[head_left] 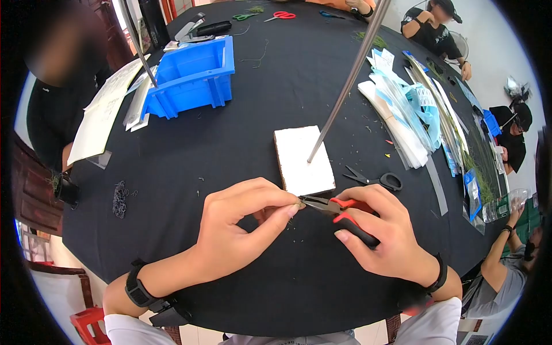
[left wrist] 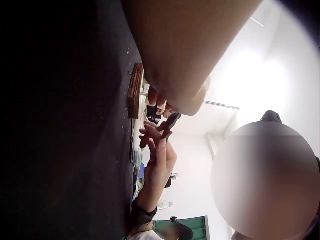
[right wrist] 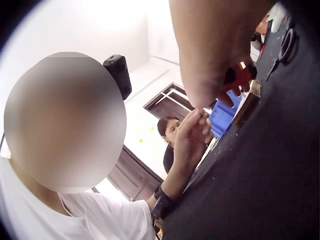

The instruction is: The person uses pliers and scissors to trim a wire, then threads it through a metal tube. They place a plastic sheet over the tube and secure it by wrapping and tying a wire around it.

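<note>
The head view looks forward and down from above over the black table [head_left: 247, 155]. The wrist views, close and rolled sideways, face inward low across it, both apparently sharing the white-topped block [head_left: 299, 167].

A black-covered table [head_left: 167, 155] carries a blue bin [head_left: 190, 95] toward its far left, a white-topped block [head_left: 295, 167] near the middle with black scissors [head_left: 366, 180] just beside it, a dark tangled clump [head_left: 119, 201] at left, red-handled scissors [head_left: 284, 15] at the far side, and piled white strips [head_left: 391, 118] at right.
</note>
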Demonstrator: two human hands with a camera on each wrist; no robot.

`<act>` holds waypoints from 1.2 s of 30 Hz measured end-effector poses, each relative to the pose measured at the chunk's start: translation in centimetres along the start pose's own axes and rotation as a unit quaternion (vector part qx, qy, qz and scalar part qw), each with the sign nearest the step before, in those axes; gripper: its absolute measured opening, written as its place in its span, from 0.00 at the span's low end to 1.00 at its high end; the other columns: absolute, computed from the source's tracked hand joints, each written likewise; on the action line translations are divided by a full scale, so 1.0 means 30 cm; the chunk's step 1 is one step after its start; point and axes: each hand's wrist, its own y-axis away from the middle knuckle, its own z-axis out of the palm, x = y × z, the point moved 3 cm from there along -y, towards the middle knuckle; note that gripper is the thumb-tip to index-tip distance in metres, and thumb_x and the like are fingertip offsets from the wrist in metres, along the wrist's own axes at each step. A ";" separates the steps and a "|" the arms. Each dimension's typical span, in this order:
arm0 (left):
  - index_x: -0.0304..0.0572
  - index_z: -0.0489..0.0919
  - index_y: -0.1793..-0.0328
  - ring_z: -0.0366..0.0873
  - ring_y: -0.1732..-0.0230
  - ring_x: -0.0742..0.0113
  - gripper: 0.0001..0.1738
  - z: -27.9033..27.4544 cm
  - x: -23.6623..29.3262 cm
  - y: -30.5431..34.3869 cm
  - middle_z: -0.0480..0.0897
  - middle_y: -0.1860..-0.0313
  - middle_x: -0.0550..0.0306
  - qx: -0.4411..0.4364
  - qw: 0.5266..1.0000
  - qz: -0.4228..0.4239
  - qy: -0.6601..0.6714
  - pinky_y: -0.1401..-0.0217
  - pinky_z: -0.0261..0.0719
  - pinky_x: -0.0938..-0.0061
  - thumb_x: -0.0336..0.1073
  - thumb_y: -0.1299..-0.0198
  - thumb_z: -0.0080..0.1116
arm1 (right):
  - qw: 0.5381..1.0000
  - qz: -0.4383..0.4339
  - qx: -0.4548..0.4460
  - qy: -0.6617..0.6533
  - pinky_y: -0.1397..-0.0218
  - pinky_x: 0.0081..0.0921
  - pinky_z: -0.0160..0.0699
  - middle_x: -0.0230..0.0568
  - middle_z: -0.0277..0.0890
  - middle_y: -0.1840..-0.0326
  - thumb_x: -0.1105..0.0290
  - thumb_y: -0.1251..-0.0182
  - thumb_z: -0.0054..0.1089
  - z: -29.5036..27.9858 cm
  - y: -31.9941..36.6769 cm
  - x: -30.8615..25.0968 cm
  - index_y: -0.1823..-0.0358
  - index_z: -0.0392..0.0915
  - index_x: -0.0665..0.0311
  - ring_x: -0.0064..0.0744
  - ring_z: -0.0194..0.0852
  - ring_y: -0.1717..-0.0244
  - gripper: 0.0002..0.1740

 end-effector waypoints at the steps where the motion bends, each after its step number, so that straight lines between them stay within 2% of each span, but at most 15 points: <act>1: 0.34 0.82 0.63 0.76 0.75 0.77 0.05 0.000 -0.001 0.000 0.81 0.73 0.57 0.002 1.000 -0.006 0.007 0.75 0.71 0.84 0.22 0.46 0.59 | 1.000 -0.002 -0.001 0.013 0.61 0.31 0.72 0.42 0.73 0.59 0.70 0.51 0.69 -0.002 0.000 -0.004 0.66 0.78 0.65 0.39 0.73 0.63 0.12; 5: 0.34 0.82 0.64 0.76 0.75 0.78 0.04 0.002 0.000 0.003 0.81 0.73 0.57 0.004 0.999 -0.034 0.026 0.75 0.70 0.85 0.22 0.46 0.59 | 0.998 -0.031 0.009 0.059 0.66 0.30 0.71 0.41 0.71 0.65 0.70 0.54 0.71 -0.002 0.000 -0.007 0.69 0.76 0.66 0.39 0.71 0.67 0.14; 11: 0.34 0.82 0.63 0.76 0.75 0.78 0.04 0.004 -0.009 0.007 0.81 0.73 0.57 -0.003 0.997 -0.062 0.037 0.75 0.71 0.85 0.23 0.45 0.59 | 0.999 -0.039 0.030 -0.004 0.77 0.26 0.67 0.42 0.68 0.71 0.67 0.52 0.72 0.019 0.005 0.010 0.71 0.71 0.67 0.36 0.69 0.76 0.17; 14: 0.33 0.82 0.63 0.76 0.74 0.78 0.04 0.005 -0.010 0.008 0.81 0.72 0.57 -0.006 0.995 -0.086 0.056 0.74 0.72 0.85 0.23 0.44 0.59 | 0.999 0.006 -0.026 -0.043 0.79 0.24 0.66 0.40 0.66 0.74 0.65 0.51 0.72 0.019 0.016 0.016 0.69 0.69 0.66 0.34 0.67 0.79 0.19; 17: 0.31 0.81 0.64 0.76 0.74 0.79 0.04 0.007 -0.008 0.009 0.80 0.72 0.57 -0.008 0.992 -0.106 0.071 0.73 0.73 0.86 0.23 0.44 0.58 | 0.997 -0.024 0.040 -0.057 0.79 0.22 0.65 0.38 0.66 0.75 0.64 0.49 0.72 0.038 0.024 0.025 0.69 0.67 0.64 0.32 0.67 0.81 0.20; 20: 0.30 0.81 0.63 0.76 0.74 0.79 0.04 0.012 -0.011 0.013 0.80 0.72 0.56 -0.008 0.990 -0.115 0.077 0.74 0.73 0.86 0.23 0.43 0.57 | 0.998 0.014 0.045 -0.052 0.79 0.23 0.66 0.38 0.66 0.74 0.66 0.49 0.70 0.042 0.028 0.018 0.63 0.69 0.66 0.32 0.67 0.81 0.19; 23: 0.28 0.81 0.62 0.75 0.78 0.78 0.05 0.016 -0.016 0.015 0.79 0.71 0.54 -0.019 0.991 -0.111 0.072 0.78 0.71 0.86 0.22 0.41 0.55 | 0.996 -0.012 0.089 -0.015 0.80 0.24 0.67 0.37 0.67 0.74 0.68 0.50 0.69 0.058 0.023 0.020 0.55 0.71 0.68 0.30 0.67 0.80 0.23; 26: 0.27 0.81 0.61 0.75 0.79 0.77 0.06 0.017 -0.017 0.014 0.80 0.71 0.53 -0.026 0.990 -0.122 0.071 0.80 0.71 0.85 0.23 0.40 0.53 | 0.997 -0.006 0.055 0.046 0.80 0.24 0.67 0.35 0.66 0.74 0.69 0.51 0.69 0.057 0.026 0.017 0.48 0.72 0.67 0.29 0.67 0.80 0.27; 32: 0.28 0.82 0.60 0.75 0.78 0.79 0.07 0.025 -0.019 0.022 0.80 0.70 0.55 -0.009 0.983 -0.156 0.098 0.79 0.72 0.86 0.24 0.40 0.55 | 0.994 -0.004 0.073 0.087 0.80 0.23 0.66 0.34 0.65 0.75 0.69 0.52 0.69 0.063 0.029 0.010 0.50 0.75 0.65 0.28 0.67 0.80 0.25; 36: 0.30 0.82 0.59 0.73 0.77 0.81 0.07 0.027 -0.025 0.024 0.80 0.70 0.57 -0.006 0.976 -0.182 0.118 0.78 0.72 0.87 0.26 0.39 0.56 | 0.995 -0.001 0.077 0.067 0.78 0.24 0.69 0.37 0.69 0.72 0.68 0.51 0.69 0.062 0.028 0.013 0.50 0.74 0.66 0.31 0.70 0.78 0.25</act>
